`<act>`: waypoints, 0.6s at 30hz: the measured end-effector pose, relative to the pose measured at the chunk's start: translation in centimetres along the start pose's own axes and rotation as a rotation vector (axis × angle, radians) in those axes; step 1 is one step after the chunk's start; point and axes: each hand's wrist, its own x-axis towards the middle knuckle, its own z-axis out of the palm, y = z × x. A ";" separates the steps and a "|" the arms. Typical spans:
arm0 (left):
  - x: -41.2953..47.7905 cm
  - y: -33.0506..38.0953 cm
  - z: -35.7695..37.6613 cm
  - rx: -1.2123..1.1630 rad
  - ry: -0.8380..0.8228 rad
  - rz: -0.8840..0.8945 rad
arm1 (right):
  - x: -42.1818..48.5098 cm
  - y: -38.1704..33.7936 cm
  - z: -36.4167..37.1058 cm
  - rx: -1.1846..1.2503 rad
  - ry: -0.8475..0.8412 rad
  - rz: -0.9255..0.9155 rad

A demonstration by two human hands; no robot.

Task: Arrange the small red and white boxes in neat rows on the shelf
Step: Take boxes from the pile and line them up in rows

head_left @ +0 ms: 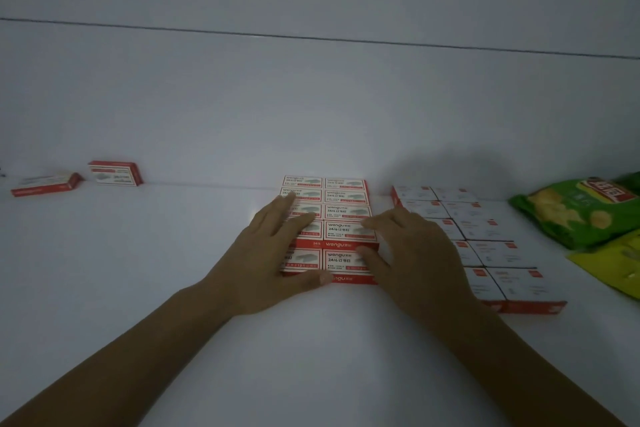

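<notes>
White shelf (138, 253) seen from above, dim light. A block of red and white boxes (343, 211) is set at the middle of the shelf in two columns of five, faces up, sides touching, the far end against the back wall (311, 97). The left hand (273, 253) is laid flat over the left column, its fingers (287, 204) straight and close together, pointing toward the wall, with the thumb stretched along the red front edge of the nearest box. The right hand (415, 253) is placed at the right flank of the block, its fingers slightly bent and a little spread, tips resting on the two nearest boxes of the right column; nothing is pinched or lifted by either hand. A second block of boxes (485, 229) is seen just to the right, partly hidden by the right hand. Well apart at far left, two loose boxes are noted: one lying flat (45, 184), one propped on its edge (116, 173) against the wall. At the right edge a green snack bag (571, 211) is seen, with a yellow bag (613, 263) nearer the front.
</notes>
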 end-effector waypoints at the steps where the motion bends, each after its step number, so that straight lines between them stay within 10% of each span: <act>1: 0.0 0.1 -0.1 -0.002 -0.007 -0.018 | 0.0 0.0 -0.2 -0.029 -0.031 0.005; 18: 0.1 1.1 -1.6 0.174 -0.104 -0.043 | -1.1 -0.8 -3.9 -0.017 -0.177 -0.045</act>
